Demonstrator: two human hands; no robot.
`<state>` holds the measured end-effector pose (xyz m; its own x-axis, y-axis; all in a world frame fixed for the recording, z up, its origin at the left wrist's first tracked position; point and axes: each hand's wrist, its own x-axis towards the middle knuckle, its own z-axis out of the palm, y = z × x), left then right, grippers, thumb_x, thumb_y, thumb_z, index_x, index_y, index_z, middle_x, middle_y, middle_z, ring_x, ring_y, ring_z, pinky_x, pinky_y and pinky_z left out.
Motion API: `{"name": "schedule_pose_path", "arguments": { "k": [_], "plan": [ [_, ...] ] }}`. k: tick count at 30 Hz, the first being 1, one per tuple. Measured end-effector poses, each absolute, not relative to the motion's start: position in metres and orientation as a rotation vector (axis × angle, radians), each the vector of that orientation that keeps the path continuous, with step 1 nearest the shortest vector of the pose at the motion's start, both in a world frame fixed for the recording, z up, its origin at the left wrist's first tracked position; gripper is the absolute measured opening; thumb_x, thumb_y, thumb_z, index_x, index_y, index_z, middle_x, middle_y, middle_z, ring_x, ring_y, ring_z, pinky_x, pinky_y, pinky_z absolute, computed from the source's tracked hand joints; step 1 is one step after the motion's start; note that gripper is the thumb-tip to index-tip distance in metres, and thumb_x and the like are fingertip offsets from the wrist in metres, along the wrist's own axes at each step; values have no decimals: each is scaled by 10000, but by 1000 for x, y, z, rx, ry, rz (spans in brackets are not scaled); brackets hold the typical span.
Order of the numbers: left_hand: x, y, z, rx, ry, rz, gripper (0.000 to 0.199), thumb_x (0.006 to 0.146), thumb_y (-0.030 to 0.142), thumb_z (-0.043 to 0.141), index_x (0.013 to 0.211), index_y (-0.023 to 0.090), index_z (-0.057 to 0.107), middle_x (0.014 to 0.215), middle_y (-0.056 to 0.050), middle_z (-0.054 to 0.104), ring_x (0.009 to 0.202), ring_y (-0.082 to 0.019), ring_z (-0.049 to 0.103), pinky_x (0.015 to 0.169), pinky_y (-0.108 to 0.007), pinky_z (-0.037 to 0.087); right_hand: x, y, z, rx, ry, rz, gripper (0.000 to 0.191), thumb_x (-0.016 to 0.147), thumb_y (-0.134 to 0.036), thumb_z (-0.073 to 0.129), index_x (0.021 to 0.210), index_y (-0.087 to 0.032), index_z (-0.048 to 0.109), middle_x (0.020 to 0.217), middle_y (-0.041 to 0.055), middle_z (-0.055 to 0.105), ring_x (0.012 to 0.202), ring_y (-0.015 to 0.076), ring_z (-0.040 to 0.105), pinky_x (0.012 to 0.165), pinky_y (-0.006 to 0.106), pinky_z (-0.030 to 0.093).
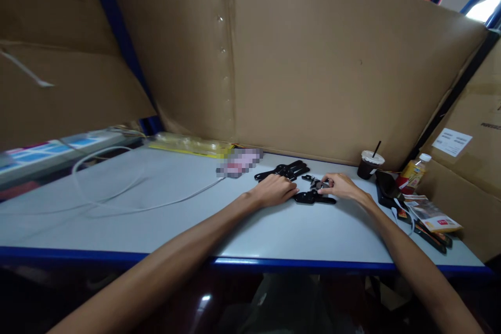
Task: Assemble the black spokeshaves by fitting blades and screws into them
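My left hand (276,190) rests on the table with its fingers curled and close together. Its fingertips are beside a black clamp-like tool (313,198) lying flat, and what they hold, if anything, is hidden. Just behind that hand is a pile of similar black clamp-like tools (287,169). My right hand (341,186) comes in from the right, thumb and fingers pinching a small dark grey part (321,186). Another small black piece (308,178) lies between the pile and this part.
Toward the back left are a clear plastic package (190,144) and a blurred pink item (245,162) with a white cable (183,199). On the right stand a lidded drink cup (370,165) and a bottle (415,173), near a plastic packet (432,214). Cardboard (305,62) walls the back.
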<state>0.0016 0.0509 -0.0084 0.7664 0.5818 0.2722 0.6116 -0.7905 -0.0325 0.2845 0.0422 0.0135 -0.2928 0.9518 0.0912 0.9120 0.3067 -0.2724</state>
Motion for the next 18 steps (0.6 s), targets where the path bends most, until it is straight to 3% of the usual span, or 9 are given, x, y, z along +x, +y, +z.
{"name": "schedule_pose_path", "arguments": {
  "k": [12,18],
  "plan": [
    [2,50,-8,-2831,-952,-357,414,1049,350,404,825,163,697,770,-85,702,624,-174,604,589,-308,339,275,28,19,-1603,-2521,-107,173,873,-340,660,960,-198,705,976,84,736,834,218,638,667,279,356],
    [2,50,-10,-2810,-977,-318,430,1062,366,397,829,165,697,794,-86,718,647,-175,619,586,-302,325,272,32,17,-1720,-2405,-32,116,913,-216,616,923,-234,731,969,33,766,895,182,676,716,244,400]
  ]
}}
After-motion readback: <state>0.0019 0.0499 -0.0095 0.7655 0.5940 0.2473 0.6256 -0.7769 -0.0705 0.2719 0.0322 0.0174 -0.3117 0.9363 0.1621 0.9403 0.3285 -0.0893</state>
